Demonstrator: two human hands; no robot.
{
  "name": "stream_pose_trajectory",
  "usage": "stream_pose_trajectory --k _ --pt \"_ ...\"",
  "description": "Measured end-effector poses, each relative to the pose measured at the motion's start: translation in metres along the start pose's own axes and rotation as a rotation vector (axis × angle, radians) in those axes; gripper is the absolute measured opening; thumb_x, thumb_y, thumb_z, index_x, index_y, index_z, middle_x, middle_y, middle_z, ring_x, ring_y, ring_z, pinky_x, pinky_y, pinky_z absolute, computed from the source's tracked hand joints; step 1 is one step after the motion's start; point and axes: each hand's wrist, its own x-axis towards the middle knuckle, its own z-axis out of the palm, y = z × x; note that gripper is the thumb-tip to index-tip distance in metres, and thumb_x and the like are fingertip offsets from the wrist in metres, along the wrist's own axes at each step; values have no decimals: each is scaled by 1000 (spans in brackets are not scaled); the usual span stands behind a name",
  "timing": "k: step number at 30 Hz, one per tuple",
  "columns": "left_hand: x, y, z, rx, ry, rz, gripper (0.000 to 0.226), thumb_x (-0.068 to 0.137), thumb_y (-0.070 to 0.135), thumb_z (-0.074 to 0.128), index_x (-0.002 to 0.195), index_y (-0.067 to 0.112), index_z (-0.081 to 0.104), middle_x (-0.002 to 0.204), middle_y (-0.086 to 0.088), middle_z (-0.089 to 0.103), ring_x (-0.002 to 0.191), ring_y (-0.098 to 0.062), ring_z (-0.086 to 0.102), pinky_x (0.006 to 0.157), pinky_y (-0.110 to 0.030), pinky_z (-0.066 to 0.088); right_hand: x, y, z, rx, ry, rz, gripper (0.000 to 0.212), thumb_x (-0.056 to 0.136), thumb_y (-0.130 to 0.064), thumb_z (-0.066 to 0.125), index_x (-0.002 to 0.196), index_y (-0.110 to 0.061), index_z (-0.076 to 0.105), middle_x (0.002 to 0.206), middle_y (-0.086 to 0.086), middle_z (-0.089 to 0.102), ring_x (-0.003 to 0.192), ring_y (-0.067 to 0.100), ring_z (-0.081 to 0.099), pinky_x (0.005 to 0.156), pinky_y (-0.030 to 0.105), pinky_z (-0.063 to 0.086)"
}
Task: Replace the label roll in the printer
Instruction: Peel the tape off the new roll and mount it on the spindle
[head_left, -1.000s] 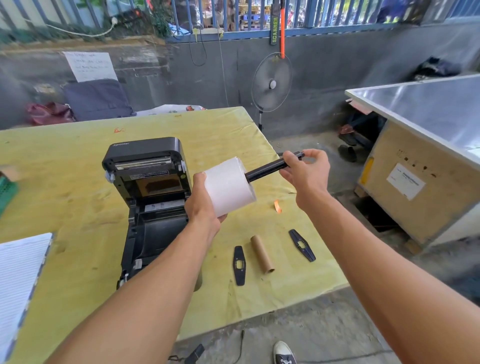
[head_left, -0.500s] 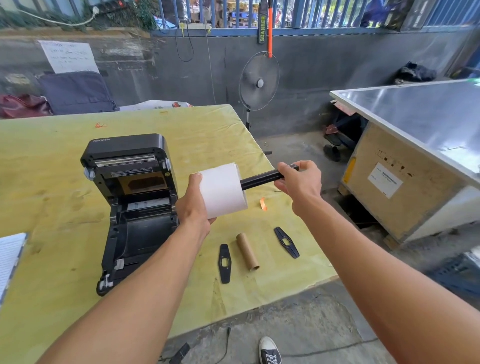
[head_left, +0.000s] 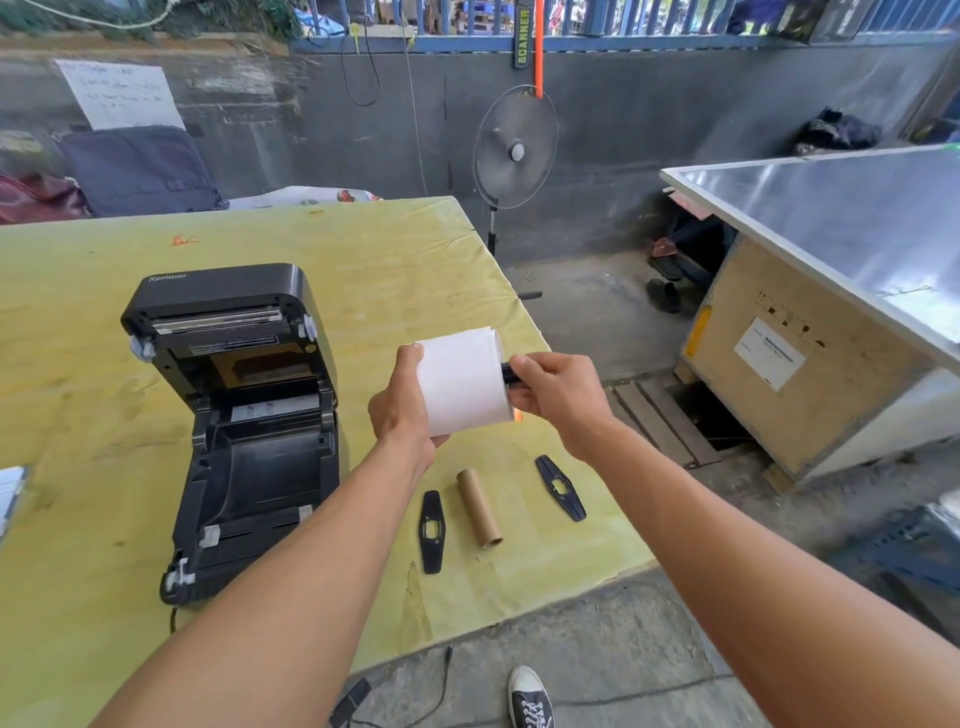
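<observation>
The yellow-covered table (head_left: 363, 249) spreads out in front of me, and on it the black label printer (head_left: 234, 415) sits with its lid tipped up and its roll bay bare. I hold the new white label roll (head_left: 462, 384) in the air just to the right of the printer, above the table. My left hand (head_left: 405, 410) wraps around the roll's left end, fingers curled shut on it. My right hand (head_left: 556, 400) is closed on the black spindle (head_left: 508, 375), of which only a short stub shows at the roll's right face; I judge the rest sits inside the core.

Below my hands lie the empty cardboard core (head_left: 479, 509) and, on either side of it, 2 flat black roll guides (head_left: 432, 530), the second one (head_left: 561, 488) angled to the right.

So I judge the old roll is out and I am at the step of seating the spindle through the new one. Next I need the spindle centred, then the 2 guides picked up and slid on, 1 at each end, before the assembly drops into the printer's bay. The square holes must line up with the spindle.
</observation>
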Motion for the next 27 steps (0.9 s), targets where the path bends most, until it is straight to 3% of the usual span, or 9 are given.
stream_pose_trajectory --k 6,10,13,16,18,21,23,25,27 --pt "12 -13 6 -6 31 -25 34 73 48 69 88 19 59 86 -4 66 74 -28 65 69 -37 54 16 13 -5 -79 -57 -39 10 93 -12 68 86 -10 75 79 5 75 66 13 70 89 46 60" --pt "20 -22 8 -8 62 -46 34 73 48 68 89 20 60 90 -5 67 77 -29 66 78 -43 56 30 23 -8 -50 -87 8 11 93 -14 69 86 -8 75 84 11 76 73 20 72 90 47 60" --pt "27 -27 8 -18 81 -54 33 74 47 67 93 21 59 91 -4 67 77 -28 65 80 -45 55 38 22 -11 71 -158 63 18 97 -16 64 87 -4 73 86 13 74 75 22 70 88 40 62" --pt "34 -31 8 -41 87 -67 33 76 48 65 97 23 59 91 -4 65 77 -27 65 79 -43 53 50 27 -12 112 -20 128 29 100 -25 59 93 1 69 78 14 69 68 23 68 79 37 64" --pt "39 -32 8 -60 93 -75 30 77 47 65 95 24 59 90 -3 65 76 -27 64 76 -42 52 60 46 -17 -247 118 111 26 97 -20 58 91 3 69 79 16 71 72 29 69 82 46 61" --pt "45 -32 6 -68 107 -78 32 77 47 65 99 24 60 91 -3 65 76 -26 64 74 -41 52 56 79 -23 -866 -57 169 13 90 -13 59 94 -1 57 88 13 63 83 34 62 66 36 52" --pt "48 -32 3 -63 110 -78 35 77 48 64 103 25 61 94 -3 66 78 -27 65 74 -42 52 49 97 -25 -1030 -192 217 20 91 -20 62 94 -7 47 88 8 52 84 30 56 62 32 42" --pt "51 -31 -1 -53 107 -81 42 73 51 64 107 26 61 98 -4 67 80 -28 66 73 -41 53 46 107 -23 -1141 -216 180 21 94 -21 62 97 -8 45 89 7 48 92 30 57 69 32 42" --pt "54 -31 -5 -33 111 -85 49 71 53 64 111 26 61 100 -4 68 83 -28 67 73 -42 53 49 111 -19 -1141 -199 168 18 92 -17 62 97 -8 47 90 8 51 88 29 56 69 33 43"
